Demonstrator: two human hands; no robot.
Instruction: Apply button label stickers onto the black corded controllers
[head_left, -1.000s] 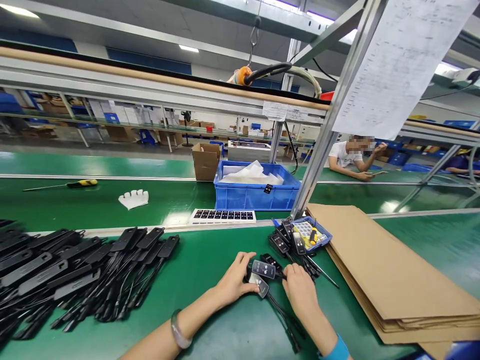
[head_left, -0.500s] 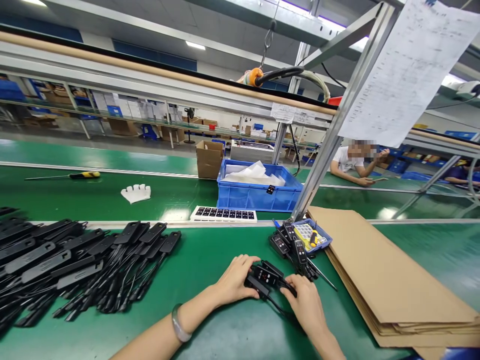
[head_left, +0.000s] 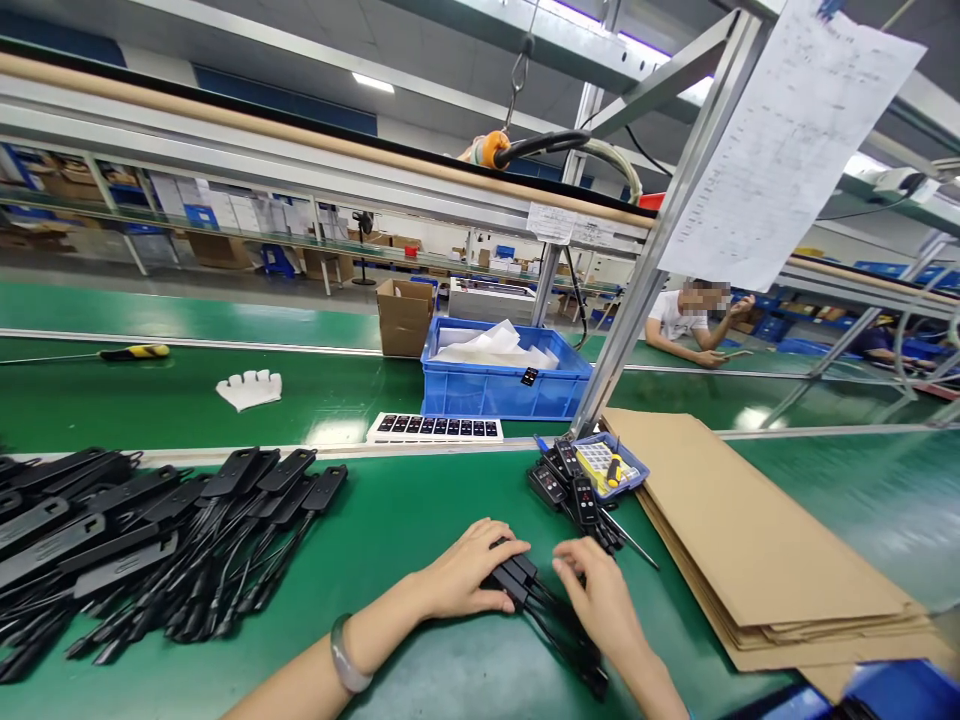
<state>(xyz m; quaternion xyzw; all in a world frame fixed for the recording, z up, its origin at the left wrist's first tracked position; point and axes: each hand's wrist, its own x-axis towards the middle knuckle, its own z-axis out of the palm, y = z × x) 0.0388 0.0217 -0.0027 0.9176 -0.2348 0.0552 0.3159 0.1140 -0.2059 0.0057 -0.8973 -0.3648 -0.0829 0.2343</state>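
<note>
My left hand is closed around a small bundle of black controllers just above the green bench. Their dark cables trail down to the right, beneath my other hand. Beside the bundle, my right hand has its fingers curved and slightly apart, with nothing visible between them. Just beyond it lies a pile of similar black controllers with small buttons on their faces. At the left, many black cabled units are heaped face down on the bench.
Flat cardboard sheets are stacked at the right. A small blue tray holds a yellow-handled tool. Behind are a label sheet, a blue bin, a white glove and a screwdriver. A person sits across.
My right hand has come off the cables and its fingers have loosened. The bundle in my left hand has turned, so the button faces no longer show. The view has shifted slightly right.
</note>
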